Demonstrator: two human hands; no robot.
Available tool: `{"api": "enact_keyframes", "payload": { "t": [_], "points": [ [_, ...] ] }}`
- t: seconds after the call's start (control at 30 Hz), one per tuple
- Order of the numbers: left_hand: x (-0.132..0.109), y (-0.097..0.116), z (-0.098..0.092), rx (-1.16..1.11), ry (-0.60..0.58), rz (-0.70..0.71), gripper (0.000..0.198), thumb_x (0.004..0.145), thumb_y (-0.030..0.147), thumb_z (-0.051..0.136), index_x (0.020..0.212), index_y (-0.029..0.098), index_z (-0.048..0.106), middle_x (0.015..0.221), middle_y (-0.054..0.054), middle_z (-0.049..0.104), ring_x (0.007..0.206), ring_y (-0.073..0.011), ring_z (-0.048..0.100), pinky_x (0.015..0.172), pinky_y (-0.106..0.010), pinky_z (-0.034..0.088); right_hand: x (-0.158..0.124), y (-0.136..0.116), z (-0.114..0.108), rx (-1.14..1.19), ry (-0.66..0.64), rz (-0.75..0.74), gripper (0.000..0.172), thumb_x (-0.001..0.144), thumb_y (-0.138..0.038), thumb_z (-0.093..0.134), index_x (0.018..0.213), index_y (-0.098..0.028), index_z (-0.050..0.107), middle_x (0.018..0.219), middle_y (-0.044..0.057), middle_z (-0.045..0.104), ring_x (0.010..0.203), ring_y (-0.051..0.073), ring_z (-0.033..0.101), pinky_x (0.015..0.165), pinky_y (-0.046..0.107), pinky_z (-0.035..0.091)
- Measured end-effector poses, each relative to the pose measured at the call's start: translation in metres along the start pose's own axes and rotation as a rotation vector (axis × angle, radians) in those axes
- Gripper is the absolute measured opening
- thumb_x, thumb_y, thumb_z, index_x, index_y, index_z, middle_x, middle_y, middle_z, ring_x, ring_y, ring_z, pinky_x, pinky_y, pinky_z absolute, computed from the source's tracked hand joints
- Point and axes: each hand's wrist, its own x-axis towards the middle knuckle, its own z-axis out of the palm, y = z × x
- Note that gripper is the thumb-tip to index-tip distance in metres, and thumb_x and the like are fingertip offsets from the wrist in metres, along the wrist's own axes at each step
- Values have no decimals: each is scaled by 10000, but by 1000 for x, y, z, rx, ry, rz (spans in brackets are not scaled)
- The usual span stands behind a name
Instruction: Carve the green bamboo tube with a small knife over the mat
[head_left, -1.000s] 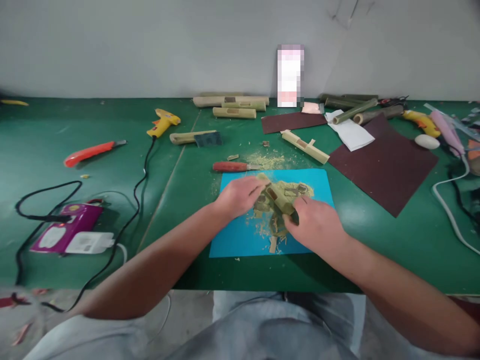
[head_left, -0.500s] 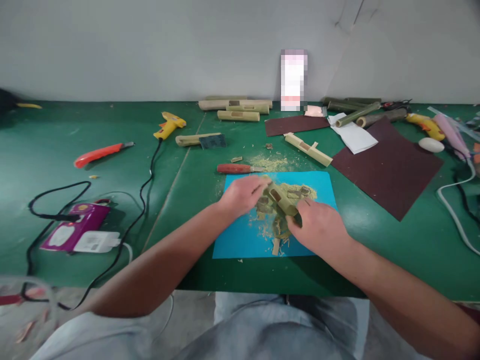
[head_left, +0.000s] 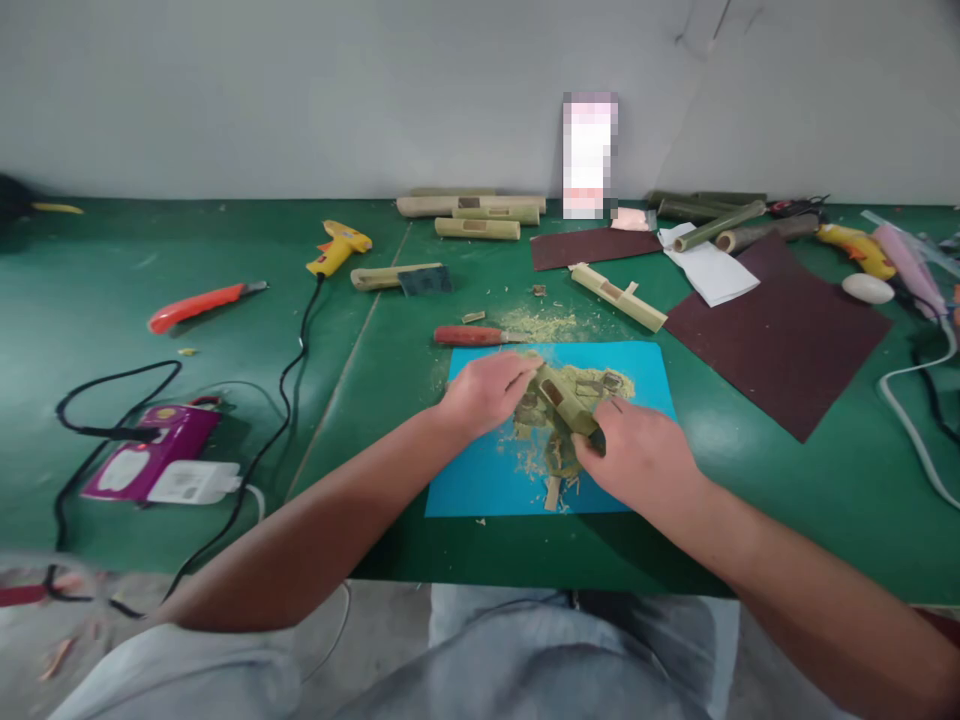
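Green table (head_left: pixel 772 500) against grey wall (head_left: pixel 300 100), blue sheet (head_left: pixel 466 482) beneath bamboo tube (head_left: pixel 573 410).

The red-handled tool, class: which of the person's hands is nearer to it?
Left. The left hand is just on the near side of the red-handled tool; the right hand is farther off, to the right and lower in the picture.

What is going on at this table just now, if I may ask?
A person has both hands on a bamboo tube: the left hand at its far end, the right hand at its near end. The tube, with a rectangular opening in its side, is over a blue sheet littered with scraps. A red-handled tool lies by the sheet's far edge, in neither hand.
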Motion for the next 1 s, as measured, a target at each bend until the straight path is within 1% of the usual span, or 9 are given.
{"api": "enact_keyframes", "payload": {
  "t": [0.07,0.2,0.3,0.43,0.57,0.7,0.83,0.93,1.0],
  "points": [
    [0,0,1,-6,-25,31,327,1019,292,460,1178,163,716,1056,-89,760,967,-207,723,848,-308,588,0,0,0,0,-5,-1,207,897,-353,553,847,-174,645,795,75,676,711,200,629,574,326,297],
    [1,-1,-1,15,56,-33,329,1019,299,460,1149,155,725,1043,-88,762,963,-207,723,874,-314,583,0,0,-1,-2,-2,4,207,898,-359,550,853,-180,641,809,73,682,713,199,630,578,322,302],
    [0,1,0,15,-13,-1,339,1020,308,456,1177,162,718,1035,-82,761,945,-206,726,851,-313,590,0,-1,-2,6,-7,11,198,895,-351,552,863,-179,644,809,76,687,721,202,633,581,320,312],
    [-1,3,1,12,14,-64,335,1020,307,453,1166,174,723,1072,-85,758,989,-210,718,898,-322,584,0,-1,-1,1,1,7,217,909,-358,536,859,-179,647,807,79,686,736,206,637,599,320,332],
    [0,4,2,-20,-43,-36,341,1023,314,449,1202,184,709,1103,-85,754,1020,-208,715,902,-310,584,0,0,0,-1,1,9,216,910,-347,527,852,-179,649,802,77,687,728,200,637,604,319,334],
    [0,4,2,10,7,-83,346,1025,308,436,1182,175,714,1108,-91,752,1037,-220,710,932,-336,579,0,0,0,-5,0,10,224,916,-343,518,855,-177,655,808,78,688,726,202,640,604,321,335],
    [-2,3,2,15,-44,-13,352,1027,303,434,1212,166,701,1101,-98,751,1013,-216,717,898,-326,590,0,-1,-1,2,0,12,219,910,-337,519,859,-176,659,818,80,690,725,205,642,605,323,341],
    [-1,1,2,42,16,-71,347,1025,302,440,1194,158,707,1081,-98,754,1007,-217,718,920,-334,584,1,0,-1,-1,-2,24,230,914,-344,515,864,-174,662,821,80,688,720,207,639,607,326,348],
    [-1,1,3,48,7,-68,347,1025,308,442,1197,169,708,1079,-95,755,1006,-217,719,907,-328,587,1,0,-1,1,-8,26,228,911,-342,515,870,-174,663,824,80,690,714,206,637,598,325,346]
  ]
}}
